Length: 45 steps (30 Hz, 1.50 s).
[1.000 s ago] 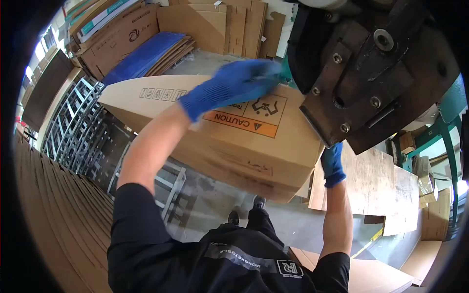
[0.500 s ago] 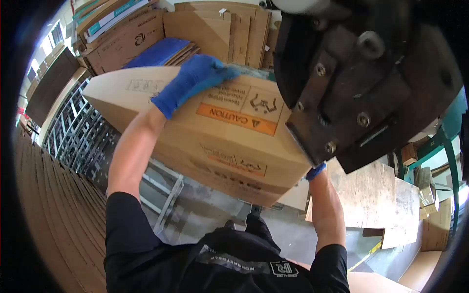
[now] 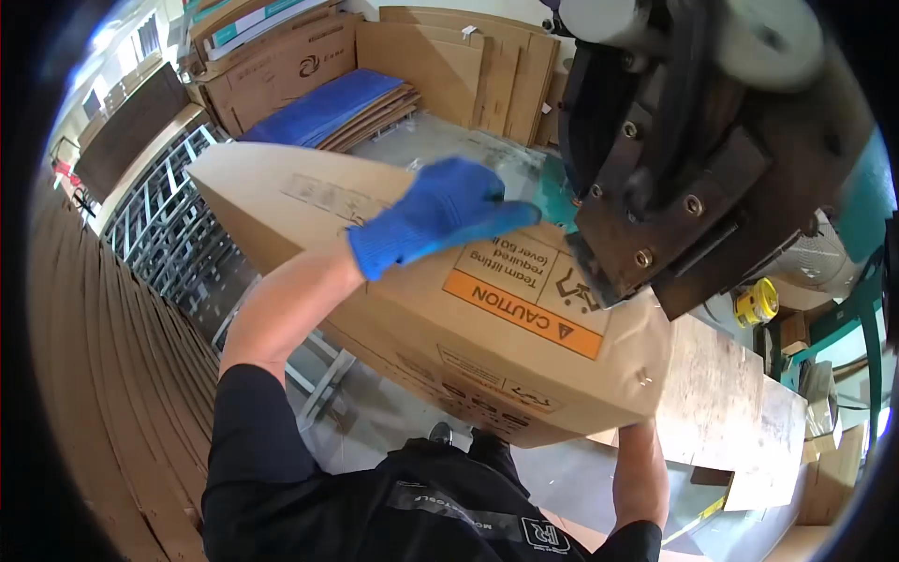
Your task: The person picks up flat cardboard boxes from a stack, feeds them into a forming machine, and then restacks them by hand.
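Observation:
A large cardboard box (image 3: 393,309), printed with an orange caution label (image 3: 522,314), lies tilted across the middle of the view. My left hand (image 3: 445,211), in a blue glove, is over its upper face near the far edge, fingers stretched toward the right. My right hand is hidden behind the box's right end; only the bare forearm (image 3: 641,473) shows. Over that right end hangs a dark bolted machine head (image 3: 655,206), covering part of the box. Small shiny marks (image 3: 644,379) show near the box's right corner.
Wooden boards (image 3: 712,393) form a surface at the right. Stacked cardboard sheets (image 3: 103,375) fill the left, beside a metal frame rack (image 3: 169,225). Behind are a blue-topped stack (image 3: 323,105) and leaning cardboard (image 3: 421,66). A yellow bucket (image 3: 757,302) stands at right.
The box has shifted right and nearer under the machine head, its right end swinging toward me. My left hand has moved right along it. My right glove has gone out of sight.

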Each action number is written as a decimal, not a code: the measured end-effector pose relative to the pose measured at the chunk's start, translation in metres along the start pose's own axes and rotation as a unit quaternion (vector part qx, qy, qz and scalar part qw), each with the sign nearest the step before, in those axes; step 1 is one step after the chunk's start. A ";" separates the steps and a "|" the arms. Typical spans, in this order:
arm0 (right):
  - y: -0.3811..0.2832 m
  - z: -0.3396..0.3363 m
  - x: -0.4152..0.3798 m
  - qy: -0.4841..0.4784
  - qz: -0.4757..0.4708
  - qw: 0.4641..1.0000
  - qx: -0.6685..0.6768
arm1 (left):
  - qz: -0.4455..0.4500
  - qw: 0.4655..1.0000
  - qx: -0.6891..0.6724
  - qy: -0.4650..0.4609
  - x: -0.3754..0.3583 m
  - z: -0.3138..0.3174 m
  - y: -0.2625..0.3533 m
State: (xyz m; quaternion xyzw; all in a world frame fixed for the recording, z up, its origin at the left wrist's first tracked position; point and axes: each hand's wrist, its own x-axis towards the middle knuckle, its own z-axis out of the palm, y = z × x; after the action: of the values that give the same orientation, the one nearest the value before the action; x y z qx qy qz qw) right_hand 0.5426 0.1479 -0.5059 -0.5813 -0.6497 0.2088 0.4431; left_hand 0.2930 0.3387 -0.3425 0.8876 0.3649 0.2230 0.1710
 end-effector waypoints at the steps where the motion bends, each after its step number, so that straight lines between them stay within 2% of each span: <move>1: -0.002 -0.010 -0.015 0.017 0.010 1.000 -0.006 | 0.004 1.000 -0.010 -0.010 -0.004 0.006 0.004; 4: 0.003 -0.040 -0.087 0.122 0.046 0.991 -0.008 | 0.021 0.998 -0.007 -0.051 -0.038 -0.011 0.035; 6: 0.021 -0.057 -0.159 0.264 0.084 0.961 0.012 | 0.133 0.990 -0.032 0.027 -0.054 -0.037 0.060; 7: 0.038 -0.059 -0.205 0.354 0.113 0.928 0.032 | 0.183 0.979 -0.045 0.072 -0.066 -0.054 0.074; 8: 0.064 -0.057 -0.259 0.447 0.152 0.879 0.064 | 0.151 0.983 -0.049 0.087 -0.060 -0.080 0.088; 9: 0.100 -0.049 -0.317 0.536 0.198 0.814 0.106 | 0.118 0.986 -0.054 0.102 -0.053 -0.107 0.101; 10: 0.156 -0.040 -0.384 0.641 0.271 0.704 0.141 | 0.104 0.984 -0.056 0.132 -0.047 -0.136 0.111; 11: 0.160 -0.031 -0.399 0.636 0.351 0.662 0.185 | 0.095 0.979 -0.059 0.168 -0.049 -0.160 0.109; 12: 0.188 -0.019 -0.411 0.596 0.359 0.691 0.195 | 0.097 0.970 -0.055 0.215 -0.047 -0.192 0.103; 13: 0.193 -0.018 -0.401 0.557 0.284 0.708 0.330 | 0.097 0.961 -0.049 0.254 -0.046 -0.214 0.090; 14: 0.199 -0.017 -0.393 0.501 0.226 0.698 0.460 | 0.095 0.951 -0.044 0.289 -0.049 -0.236 0.073; 16: 0.061 -0.047 -0.243 0.656 0.042 0.650 0.383 | 0.086 0.931 -0.042 0.352 -0.061 -0.271 0.032; 17: 0.085 -0.095 -0.251 0.624 -0.005 0.748 0.226 | 0.078 0.921 -0.043 0.379 -0.069 -0.290 0.006; 20: -0.024 -0.240 -0.232 0.654 -0.104 0.691 0.288 | 0.032 0.895 -0.080 0.437 -0.095 -0.303 -0.084; 21: -0.057 -0.295 -0.237 0.641 -0.114 0.729 0.213 | 0.010 0.889 -0.104 0.446 -0.097 -0.292 -0.116; 22: -0.073 -0.355 -0.247 0.662 -0.140 0.736 0.026 | -0.016 0.883 -0.130 0.451 -0.101 -0.275 -0.149; 23: -0.122 -0.408 -0.250 0.654 -0.165 0.737 0.036 | -0.045 0.875 -0.160 0.454 -0.102 -0.252 -0.184; 24: -0.157 -0.449 -0.248 0.659 -0.167 0.733 -0.012 | -0.074 0.868 -0.192 0.452 -0.102 -0.222 -0.218; 25: -0.179 -0.472 -0.246 0.660 -0.155 0.731 -0.074 | -0.111 0.857 -0.223 0.451 -0.106 -0.192 -0.254; 27: -0.200 -0.493 -0.234 0.636 -0.069 0.734 -0.228 | -0.187 0.829 -0.289 0.441 -0.120 -0.112 -0.320; 29: -0.191 -0.470 -0.221 0.569 0.025 0.731 -0.376 | -0.257 0.792 -0.364 0.417 -0.145 -0.015 -0.375; 31: -0.164 -0.403 -0.206 0.464 0.061 0.749 -0.469 | -0.296 0.748 -0.460 0.377 -0.172 0.087 -0.418; 32: -0.144 -0.357 -0.193 0.393 0.067 0.793 -0.461 | -0.295 0.724 -0.520 0.343 -0.184 0.142 -0.437; 34: -0.098 -0.244 -0.152 0.229 0.063 0.886 -0.397 | -0.238 0.670 -0.663 0.235 -0.194 0.259 -0.475; 35: -0.074 -0.185 -0.125 0.154 0.046 0.915 -0.371 | -0.223 0.796 -0.547 0.127 -0.156 0.263 -0.407; 36: -0.050 -0.131 -0.100 0.121 -0.001 0.912 -0.391 | -0.177 0.896 -0.406 0.035 -0.116 0.260 -0.327; 37: -0.028 -0.083 -0.083 0.086 0.000 0.927 -0.365 | -0.245 0.681 -0.689 -0.036 -0.098 0.201 -0.194; 38: -0.008 -0.051 -0.087 -0.007 0.120 0.878 -0.464 | -0.142 0.759 -0.630 -0.081 -0.079 0.276 -0.219; 39: 0.011 -0.042 -0.077 0.071 0.114 0.909 -0.395 | -0.149 0.797 -0.572 -0.121 -0.063 0.283 -0.208; 40: 0.036 -0.037 -0.083 0.044 0.121 0.888 -0.441 | -0.151 0.831 -0.509 -0.163 -0.047 0.288 -0.195; 41: 0.025 -0.025 -0.085 0.081 0.075 0.894 -0.435 | -0.147 0.859 -0.445 -0.205 -0.031 0.292 -0.182; 43: 0.018 -0.012 -0.087 0.072 0.049 0.900 -0.428 | -0.161 0.943 -0.178 -0.230 -0.034 0.280 -0.168; 45: 0.017 -0.011 -0.090 0.078 0.099 0.894 -0.430 | -0.134 0.939 -0.251 -0.195 -0.025 0.300 -0.177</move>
State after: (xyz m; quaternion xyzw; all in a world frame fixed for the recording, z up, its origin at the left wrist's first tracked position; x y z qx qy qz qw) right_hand 0.5552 0.0646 -0.5434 -0.7907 -0.5787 -0.0945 0.1760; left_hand 0.3325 0.3979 -0.6845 0.7846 0.3723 0.1048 0.4846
